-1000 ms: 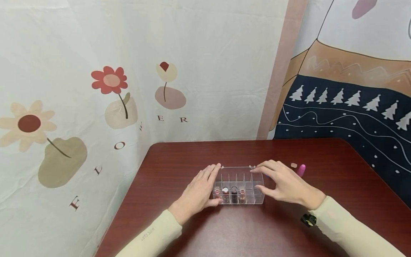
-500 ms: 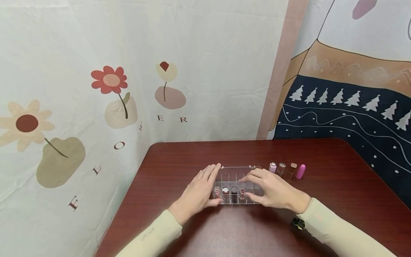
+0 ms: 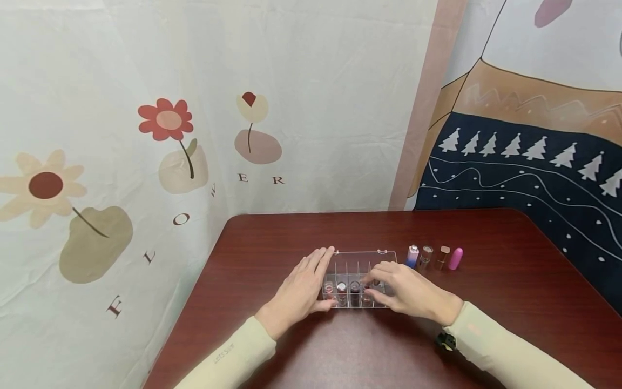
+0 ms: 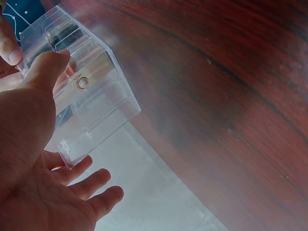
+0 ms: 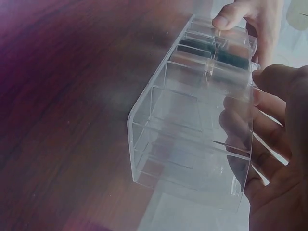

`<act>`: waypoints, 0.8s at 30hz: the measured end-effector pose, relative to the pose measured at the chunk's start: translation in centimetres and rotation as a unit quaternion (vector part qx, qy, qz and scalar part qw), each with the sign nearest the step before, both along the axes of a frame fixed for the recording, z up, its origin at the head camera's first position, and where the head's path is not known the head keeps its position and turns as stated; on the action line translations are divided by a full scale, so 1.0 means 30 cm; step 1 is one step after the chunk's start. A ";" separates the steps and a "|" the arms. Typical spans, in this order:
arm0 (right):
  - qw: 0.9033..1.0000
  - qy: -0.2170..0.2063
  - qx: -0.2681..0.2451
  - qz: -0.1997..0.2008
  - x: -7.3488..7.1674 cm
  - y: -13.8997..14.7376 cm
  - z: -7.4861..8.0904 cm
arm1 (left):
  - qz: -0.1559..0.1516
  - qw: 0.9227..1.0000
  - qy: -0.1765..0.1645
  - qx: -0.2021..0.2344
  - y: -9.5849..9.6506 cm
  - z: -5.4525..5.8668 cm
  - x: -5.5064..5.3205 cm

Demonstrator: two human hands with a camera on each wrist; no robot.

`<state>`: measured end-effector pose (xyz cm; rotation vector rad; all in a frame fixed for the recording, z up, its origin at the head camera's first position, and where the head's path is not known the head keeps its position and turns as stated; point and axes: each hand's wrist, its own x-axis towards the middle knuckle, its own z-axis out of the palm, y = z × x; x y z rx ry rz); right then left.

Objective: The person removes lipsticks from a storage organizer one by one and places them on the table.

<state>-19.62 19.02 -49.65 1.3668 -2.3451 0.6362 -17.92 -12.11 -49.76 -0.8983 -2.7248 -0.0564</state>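
A clear plastic organizer (image 5: 183, 110) with rows of compartments stands on the table. My left hand (image 3: 295, 287) holds its left end, thumb at the front corner and fingers stretched along the side. Several lipstick tubes fill front compartments from the left, among them a dark one (image 3: 355, 296). At the fourth tube (image 3: 366, 300), my right hand (image 3: 413, 290) has its thumb and index finger close together around the top, largely covering it. The right wrist view shows the right thumb (image 5: 276, 79) at the organizer's upper edge, other fingers partly seen through the clear plastic.
Right of the organizer, several tubes stand in a row on the red-brown table (image 3: 291, 232): a white and blue one (image 3: 412, 257), a clear-topped one (image 3: 426, 256), a brown one (image 3: 443, 258) and a pink one (image 3: 455, 259). Printed cloths hang behind the table.
My right hand has moved left from the organizer's right end to the fourth tube, and its thumb and index finger have closed together there. The left hand has stayed still.
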 end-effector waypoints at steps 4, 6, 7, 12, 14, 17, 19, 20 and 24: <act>1.000 -0.015 -0.002 -0.001 0.002 0.001 0.004 | 0.001 1.000 0.002 -0.002 0.001 0.006 0.000; 1.000 -0.016 -0.001 -0.002 0.004 0.002 0.004 | 0.000 1.000 0.000 -0.001 0.002 0.008 0.001; 1.000 -0.017 0.000 -0.003 0.005 0.003 0.004 | 0.000 1.000 -0.003 0.000 0.002 0.009 0.002; 1.000 -0.009 0.003 -0.008 0.008 0.006 -0.002 | 0.003 1.000 -0.021 0.004 0.001 0.005 0.007; 1.000 -0.001 0.001 -0.011 0.007 0.007 -0.004 | 0.004 1.000 -0.024 0.003 0.002 0.004 0.006; 1.000 0.010 -0.002 -0.013 0.007 0.009 -0.004 | 0.004 1.000 -0.018 0.003 0.002 0.003 0.005; 1.000 0.014 -0.004 -0.016 0.007 0.010 0.001 | 0.003 1.000 -0.013 0.004 0.002 0.003 0.003; 1.000 0.015 -0.004 -0.017 0.007 0.011 0.003 | 0.003 1.000 -0.010 0.004 0.002 0.003 0.002; 1.000 0.018 -0.004 -0.022 0.007 0.014 0.014 | 0.000 1.000 -0.003 0.007 0.002 0.003 0.000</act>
